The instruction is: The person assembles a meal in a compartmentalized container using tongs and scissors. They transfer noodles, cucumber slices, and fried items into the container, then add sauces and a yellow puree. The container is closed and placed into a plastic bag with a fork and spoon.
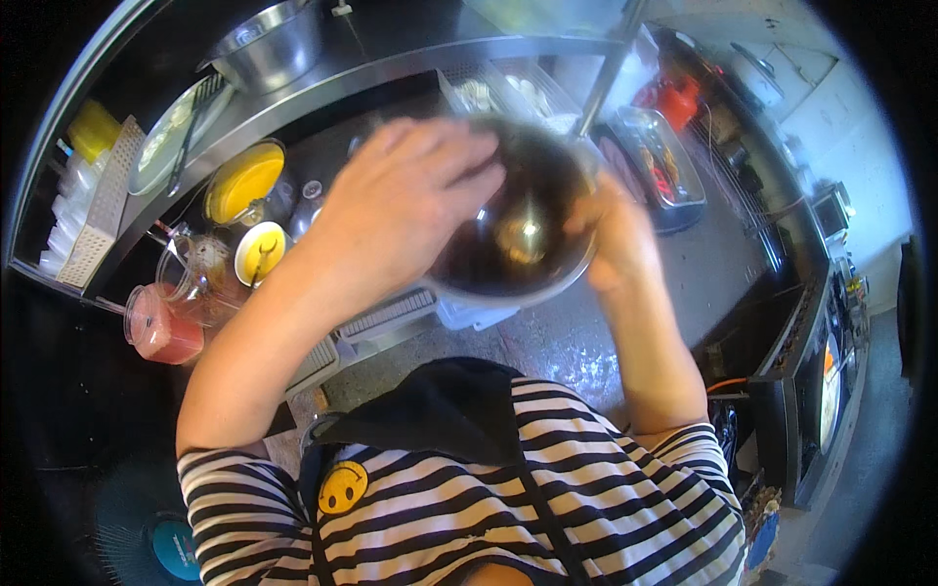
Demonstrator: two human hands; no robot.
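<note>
A shiny, dark, round metal vessel, a bowl or a pan [513,249], is held up in front of me, with light glinting off its surface. My right hand [612,227] grips its rim on the right, thumb lying over the edge. Across its upper left side reaches my left hand [418,190], back of the hand towards me and fingers bent over the dark surface. The left fingers are blurred, and whether they hold anything is hidden.
Left of me stand a pot of yellow liquid [245,183], a white bowl [245,277] with a spoon and a pink-filled jar [168,333]. A shelf above bears a steel pot [275,55] and a plate [150,179]. At right lies a clear food tray [681,187].
</note>
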